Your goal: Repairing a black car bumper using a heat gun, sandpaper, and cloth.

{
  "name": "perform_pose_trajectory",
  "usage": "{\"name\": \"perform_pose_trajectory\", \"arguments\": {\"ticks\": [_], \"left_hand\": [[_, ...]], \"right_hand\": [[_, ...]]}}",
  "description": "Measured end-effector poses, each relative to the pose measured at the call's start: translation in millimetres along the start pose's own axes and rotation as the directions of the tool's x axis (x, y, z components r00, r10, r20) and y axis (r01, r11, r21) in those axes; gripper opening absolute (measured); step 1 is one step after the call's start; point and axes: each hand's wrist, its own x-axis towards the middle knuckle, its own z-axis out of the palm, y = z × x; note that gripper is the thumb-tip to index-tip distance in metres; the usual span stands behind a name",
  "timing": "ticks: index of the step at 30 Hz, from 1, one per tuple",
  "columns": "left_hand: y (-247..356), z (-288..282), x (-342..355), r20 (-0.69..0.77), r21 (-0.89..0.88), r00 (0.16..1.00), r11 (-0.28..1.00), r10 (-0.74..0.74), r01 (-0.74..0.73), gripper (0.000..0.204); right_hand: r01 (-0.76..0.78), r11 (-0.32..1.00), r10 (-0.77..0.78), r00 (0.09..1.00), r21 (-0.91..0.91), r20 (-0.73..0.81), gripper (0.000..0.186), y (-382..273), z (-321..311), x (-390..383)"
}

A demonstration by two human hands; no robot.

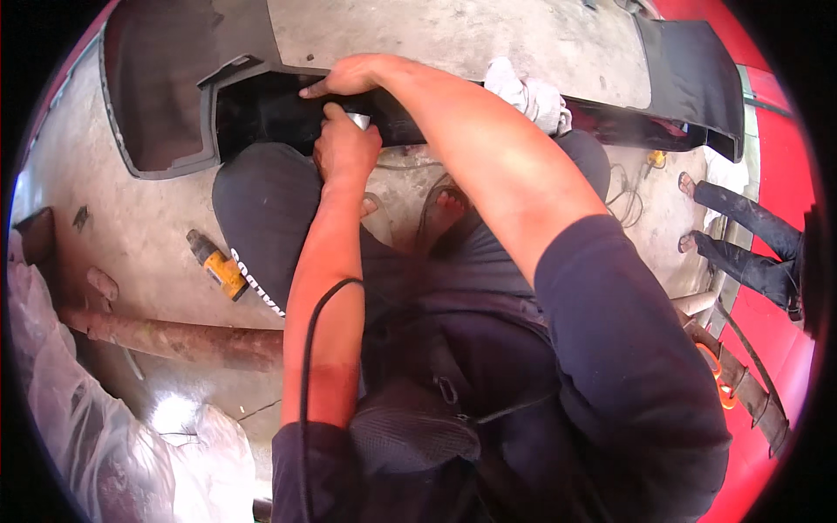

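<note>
A large dark car bumper (235,39) lies across in front of me, its hollow inner side facing up over my knees. Near the left part of its glossy black inside, my left hand (344,150) is closed around a small silvery-white object (358,120); the fingers cover most of it, so its kind is unclear. Just beyond, my right hand (356,73) reaches across with one finger stretched out against the bumper's inside. Its other fingers are mostly hidden behind the hand, and no held thing shows there. A crumpled pale grey cloth (534,100) rests on the bumper beside my right forearm.
On the concrete floor to my left lies a yellow-and-black heat gun (218,266). A rusty pipe (174,338) and clear plastic sheeting (105,436) are nearer. At right are a person's legs (745,235), a cable (629,205), a small yellow thing (656,159) and a red surface (758,418).
</note>
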Motion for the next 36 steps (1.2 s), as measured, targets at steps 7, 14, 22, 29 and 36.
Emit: {"name": "perform_pose_trajectory", "arguments": {"ticks": [7,14,22,29,36], "left_hand": [[-19,-5,-31,0.184,-0.127,0.982,0.992,0.033,-0.01,0.049],[-8,3,-38,0.196,-0.099,0.973,0.989,0.124,-0.107,0.053],[4,1,-18,0.09,-0.109,0.991,0.99,0.099,-0.089,0.053],[16,14,-1,0.135,-0.094,0.991,0.996,0.012,0.001,0.054],[16,18,7,0.15,-0.085,0.988,0.996,-0.025,0.038,0.057]], "right_hand": [[-0.065,0.997,0.063,0.995,0.033,0.076,0.097,0,-23,-45],[-0.147,0.989,0.15,0.981,-0.034,0.125,0.093,36,-34,-54],[-0.158,0.986,0.163,0.977,-0.048,0.136,0.102,11,-24,-40],[-0.075,0.984,0.076,0.997,-0.161,0.0,0.073,-1,-2,-11],[-0.166,0.973,0.174,0.984,-0.163,0.039,0.077,-26,-5,-25]]}}
